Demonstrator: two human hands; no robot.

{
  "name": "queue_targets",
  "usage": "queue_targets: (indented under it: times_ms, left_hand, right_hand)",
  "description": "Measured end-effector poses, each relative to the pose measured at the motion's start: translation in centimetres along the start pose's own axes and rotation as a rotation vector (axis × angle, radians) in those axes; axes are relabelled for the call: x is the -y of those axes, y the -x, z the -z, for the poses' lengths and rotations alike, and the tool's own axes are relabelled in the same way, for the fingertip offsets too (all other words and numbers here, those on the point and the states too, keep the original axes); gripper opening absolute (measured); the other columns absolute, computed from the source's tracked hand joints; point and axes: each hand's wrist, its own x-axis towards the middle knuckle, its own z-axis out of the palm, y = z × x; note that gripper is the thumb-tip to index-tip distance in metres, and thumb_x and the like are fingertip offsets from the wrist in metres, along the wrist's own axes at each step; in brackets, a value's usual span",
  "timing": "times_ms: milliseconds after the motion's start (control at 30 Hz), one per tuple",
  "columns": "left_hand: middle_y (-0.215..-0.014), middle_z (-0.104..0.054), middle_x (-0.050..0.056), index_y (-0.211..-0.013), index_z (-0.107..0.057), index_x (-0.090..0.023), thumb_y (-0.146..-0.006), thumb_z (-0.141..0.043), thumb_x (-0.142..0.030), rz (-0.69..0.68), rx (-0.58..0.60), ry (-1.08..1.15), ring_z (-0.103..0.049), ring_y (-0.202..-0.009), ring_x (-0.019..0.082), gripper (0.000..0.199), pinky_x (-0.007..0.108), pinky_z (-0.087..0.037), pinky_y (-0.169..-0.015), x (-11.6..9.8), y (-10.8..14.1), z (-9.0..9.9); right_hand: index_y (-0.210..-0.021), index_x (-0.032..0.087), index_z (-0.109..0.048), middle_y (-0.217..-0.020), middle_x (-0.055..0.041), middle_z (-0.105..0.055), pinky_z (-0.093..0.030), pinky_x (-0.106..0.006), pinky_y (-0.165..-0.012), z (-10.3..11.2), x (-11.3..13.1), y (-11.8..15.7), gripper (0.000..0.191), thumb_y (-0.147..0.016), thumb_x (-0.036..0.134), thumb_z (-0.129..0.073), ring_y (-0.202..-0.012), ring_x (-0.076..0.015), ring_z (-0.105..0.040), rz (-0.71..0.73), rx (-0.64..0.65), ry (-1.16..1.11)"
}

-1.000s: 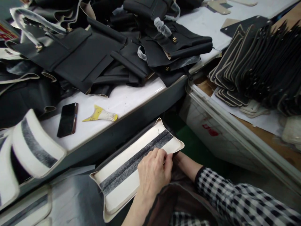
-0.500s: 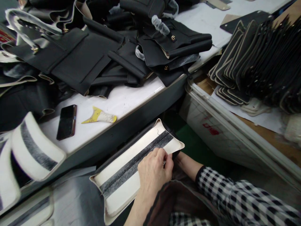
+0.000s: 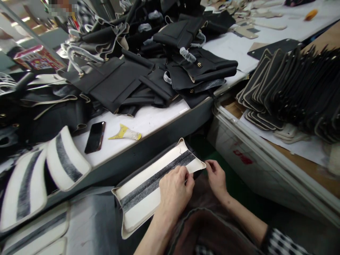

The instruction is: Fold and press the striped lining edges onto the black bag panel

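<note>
Bags on table, behind panel

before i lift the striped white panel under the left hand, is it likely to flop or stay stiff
The striped white panel probably stays fairly stiff, as it runs nearly straight along its length. Its corners may flex, since they look curled. It might be light for its size, as it looks thin.

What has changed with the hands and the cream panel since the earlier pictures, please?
The right hand, earlier hidden behind the cream panel, has come out rightward to its right corner. The left hand stays on the near edge; the phone and yellow piece lie as before.
</note>
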Motion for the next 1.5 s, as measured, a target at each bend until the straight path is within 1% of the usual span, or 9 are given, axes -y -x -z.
queue_targets:
  times_ms: [100, 267, 467, 567, 667, 767, 867, 1233, 1500]
  left_hand:
    - [-0.081, -0.065, 0.0, -0.079, -0.054, -0.022, -0.094, -0.047, -0.034, -0.011, -0.029, -0.005, -0.062, -0.073, 0.018, 0.02, 0.029, -0.026, -0.056, 0.0, 0.2, -0.1]
    - [-0.082, -0.066, 0.0, -0.081, -0.055, -0.022, -0.095, -0.045, -0.033, -0.044, -0.075, -0.035, -0.063, -0.074, 0.017, 0.021, 0.029, -0.027, -0.056, 0.2, 0.6, -0.3]
    - [-0.084, -0.065, -0.001, -0.082, -0.056, -0.022, -0.096, -0.045, -0.031, -0.05, -0.097, -0.084, -0.063, -0.075, 0.018, 0.02, 0.03, -0.034, -0.057, -0.1, 1.1, -0.3]
    - [-0.094, -0.066, 0.002, -0.104, -0.057, -0.021, -0.094, -0.05, -0.028, -0.085, -0.104, -0.013, -0.062, -0.088, 0.02, 0.014, 0.03, -0.043, -0.07, 0.4, 2.8, 0.1]
    - [-0.105, -0.064, 0.004, -0.123, -0.049, -0.02, -0.091, -0.058, -0.026, -0.064, -0.156, 0.026, -0.059, -0.097, 0.022, 0.035, 0.032, -0.045, -0.081, 1.7, 5.1, 0.6]
    - [-0.096, -0.063, 0.003, -0.098, -0.056, -0.021, -0.095, -0.052, -0.026, -0.022, -0.182, -0.028, -0.057, -0.092, 0.022, 0.008, 0.033, -0.044, -0.078, 3.1, 6.6, 0.4]
    - [-0.087, -0.061, 0.002, -0.084, -0.055, -0.022, -0.098, -0.045, -0.026, -0.005, -0.197, -0.057, -0.056, -0.086, 0.021, 0.017, 0.033, -0.042, -0.072, 3.9, 6.6, -0.1]
    - [-0.084, -0.061, 0.001, -0.079, -0.052, -0.021, -0.095, -0.05, -0.027, 0.028, -0.243, 0.018, -0.057, -0.085, 0.02, 0.016, 0.032, -0.04, -0.068, 4.4, 5.7, -0.9]
    - [-0.095, -0.063, 0.002, -0.097, -0.054, -0.021, -0.091, -0.057, -0.02, -0.025, -0.267, 0.152, -0.057, -0.091, 0.02, 0.007, 0.032, -0.045, -0.075, 5.6, 7.2, 0.0]
  right_hand:
    - [-0.116, 0.019, -0.057, -0.118, -0.0131, -0.061, -0.048, -0.045, -0.098, 2.6, 1.1, 3.2, 0.023, -0.095, 0.024, -0.048, -0.112, -0.0266, -0.059, 0.29, -0.033, 0.013]
    - [-0.145, 0.021, -0.04, -0.137, -0.0125, -0.052, -0.046, -0.049, -0.105, 2.9, 3.9, 5.6, 0.059, -0.088, 0.005, -0.049, -0.13, -0.0294, -0.047, 0.717, 0.022, 0.117]
    - [-0.149, 0.011, -0.033, -0.143, -0.0153, -0.048, -0.041, -0.05, -0.11, 0.6, 3.2, 4.6, 0.059, -0.092, 0.008, -0.047, -0.136, -0.0296, -0.041, 0.827, -0.015, 0.418]
    - [-0.147, 0.01, -0.037, -0.144, -0.0144, -0.048, -0.04, -0.049, -0.111, 0.5, 2.6, 4.8, 0.055, -0.094, 0.012, -0.049, -0.136, -0.0292, -0.04, 0.847, -0.04, 0.496]
    - [-0.146, 0.01, -0.039, -0.145, -0.0138, -0.047, -0.038, -0.049, -0.112, 0.5, 2.8, 5.0, 0.053, -0.094, 0.016, -0.051, -0.137, -0.029, -0.04, 0.846, -0.022, 0.54]
    - [-0.144, 0.01, -0.042, -0.144, -0.0142, -0.048, -0.037, -0.049, -0.112, 0.3, 3.3, 5.2, 0.052, -0.095, 0.021, -0.054, -0.135, -0.0291, -0.041, 0.828, -0.03, 0.557]
    - [-0.142, 0.01, -0.045, -0.14, -0.0163, -0.051, -0.039, -0.05, -0.11, -0.5, 3.8, 5.4, 0.052, -0.094, 0.025, -0.056, -0.134, -0.031, -0.043, 0.807, -0.069, 0.538]
    - [-0.14, 0.004, -0.046, -0.125, -0.0199, -0.059, -0.046, -0.048, -0.105, -4.8, 5.5, 7.3, 0.05, -0.092, 0.015, -0.053, -0.127, -0.0323, -0.049, 0.879, -0.189, 0.45]
    - [-0.138, 0.006, -0.048, -0.126, -0.0196, -0.058, -0.047, -0.051, -0.104, -4.7, 5.8, 7.6, 0.052, -0.089, 0.018, -0.059, -0.123, -0.0337, -0.052, 0.897, -0.146, 0.437]
